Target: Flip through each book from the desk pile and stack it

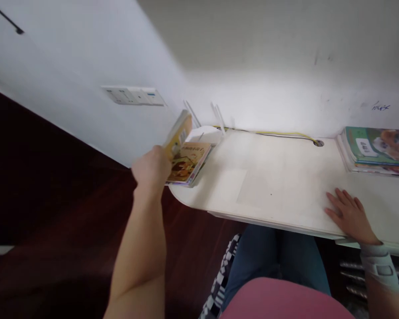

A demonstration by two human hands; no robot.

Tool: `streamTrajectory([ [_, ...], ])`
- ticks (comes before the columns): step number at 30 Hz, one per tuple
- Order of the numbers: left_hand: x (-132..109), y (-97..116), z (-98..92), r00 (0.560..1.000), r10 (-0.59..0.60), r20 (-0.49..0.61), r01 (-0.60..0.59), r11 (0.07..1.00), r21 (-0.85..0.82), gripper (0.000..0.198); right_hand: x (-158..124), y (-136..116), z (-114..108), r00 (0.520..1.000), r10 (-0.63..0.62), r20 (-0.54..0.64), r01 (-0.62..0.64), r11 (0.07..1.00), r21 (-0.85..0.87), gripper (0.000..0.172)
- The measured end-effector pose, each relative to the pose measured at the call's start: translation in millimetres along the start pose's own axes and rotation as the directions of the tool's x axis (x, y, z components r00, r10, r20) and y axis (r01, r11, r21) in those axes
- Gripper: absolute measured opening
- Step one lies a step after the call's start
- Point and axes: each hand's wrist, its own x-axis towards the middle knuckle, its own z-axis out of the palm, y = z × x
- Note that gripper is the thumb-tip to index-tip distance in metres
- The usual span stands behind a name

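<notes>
My left hand (pixel 152 169) is closed around a yellow book (pixel 178 136), held tilted on edge with a barcode patch showing. Just behind and beneath it, a stack of picture books (pixel 190 163) lies at the rounded left end of the white desk (pixel 269 177); the top cover is orange-brown. Whether the held book touches that stack I cannot tell. My right hand (pixel 350 217) rests flat on the desk near its front edge, fingers spread, with nothing in it. A pale wrist brace (pixel 381 268) wraps that wrist.
Several books (pixel 379 148) are stacked at the desk's right end. Yellow and black cables (pixel 286 135) run along the wall into a cable hole (pixel 318 143). Slim white posts (pixel 219 117) stand at the back left corner. A socket panel (pixel 133 96) is on the left wall.
</notes>
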Motion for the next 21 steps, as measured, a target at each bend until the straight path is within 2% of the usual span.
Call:
streamTrajectory([
  [2, -11, 4, -22.2, 0.993, -0.034, -0.116, 0.025, 0.997, -0.079, 0.028, 1, 0, -1, 1.0, -0.005, 0.008, 0.005, 1.0, -0.002, 0.047],
  [4, -22, 14, -38.7, 0.973, 0.021, -0.231, -0.076, 0.97, -0.233, 0.026, 1, 0, -3, 1.0, 0.0, 0.024, 0.0, 1.0, -0.002, 0.047],
  [6, -33, 32, -46.6, 0.944, 0.076, -0.321, -0.222, 0.865, -0.449, 0.024, 2, -1, -5, 0.999, 0.009, 0.04, -0.009, 1.0, 0.004, 0.047],
  [8, -42, 59, -45.9, 0.931, 0.093, -0.352, -0.325, 0.646, -0.691, 0.026, 3, -2, -8, 0.999, 0.02, 0.046, -0.021, 1.0, 0.016, 0.047],
  [10, -53, 92, -38.5, 0.946, 0.124, -0.3, -0.324, 0.321, -0.89, 0.029, 4, -4, -10, 0.998, 0.029, 0.047, -0.03, 0.999, 0.026, 0.047],
  [12, -68, 129, -27.2, 0.961, 0.225, -0.159, -0.167, 0.016, -0.986, 0.036, 5, -5, -11, 0.998, 0.032, 0.047, -0.033, 0.999, 0.025, 0.047],
  [14, -87, 164, -14.1, 0.938, 0.345, -0.028, 0.02, -0.135, -0.991, 0.043, 5, -6, -11, 0.998, 0.029, 0.05, -0.03, 0.999, 0.021, 0.047],
  [15, -97, 179, -7.0, 0.913, 0.406, 0.028, 0.104, -0.167, -0.98, 0.046, 5, -6, -12, 0.998, 0.027, 0.053, -0.028, 0.999, 0.019, 0.047],
  [17, -116, 201, 8.6, 0.85, 0.512, 0.125, 0.24, -0.164, -0.957, 0.049, 6, -7, -12, 0.998, 0.031, 0.056, -0.032, 0.999, 0.021, 0.048],
  [19, -129, 211, 26.3, 0.805, 0.563, 0.184, 0.314, -0.142, -0.939, 0.05, 6, -7, -12, 0.998, 0.042, 0.052, -0.043, 0.999, 0.029, 0.048],
  [21, -136, 210, 45.5, 0.793, 0.569, 0.22, 0.34, -0.112, -0.934, 0.048, 6, -7, -12, 0.998, 0.05, 0.046, -0.052, 0.998, 0.038, 0.048],
])
